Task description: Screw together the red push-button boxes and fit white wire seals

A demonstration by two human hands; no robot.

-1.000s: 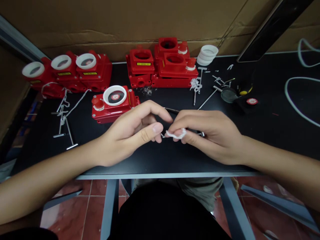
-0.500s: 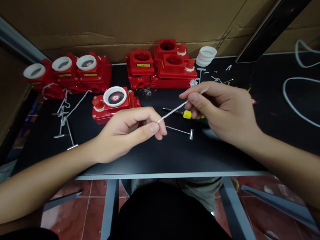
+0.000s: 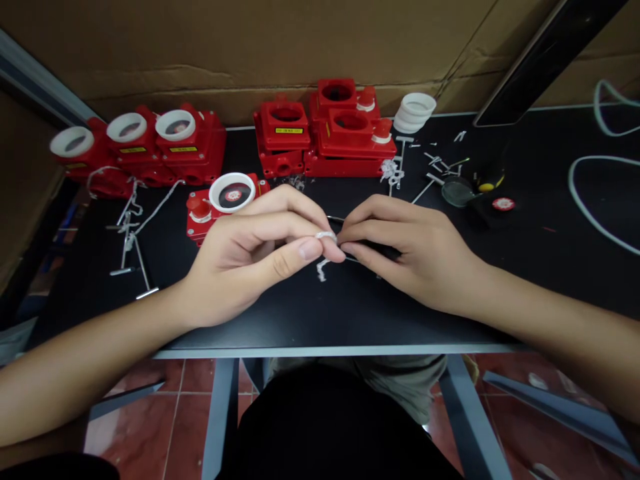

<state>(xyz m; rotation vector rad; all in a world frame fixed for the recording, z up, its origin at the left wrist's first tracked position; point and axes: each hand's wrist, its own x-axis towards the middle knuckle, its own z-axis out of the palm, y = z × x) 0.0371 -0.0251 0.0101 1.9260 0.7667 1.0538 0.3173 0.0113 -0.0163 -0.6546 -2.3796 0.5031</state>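
Here, left hand [image 3: 250, 257] and right hand [image 3: 410, 250] both pinch 1 white string [image 3: 321, 269], fingertips touching, above the counter [image 3: 350, 313], near middle. Step looks like twisting it; next calls for firm tension.

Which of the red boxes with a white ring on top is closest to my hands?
The lone red box just behind your left hand, standing by itself toward the table's middle. The other three sit side by side in a row at the far left.

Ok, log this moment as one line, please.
left hand: pinching white string | right hand: pinching same string, fingertips meeting | loose end: hanging over black table | nearest: red box behind left hand
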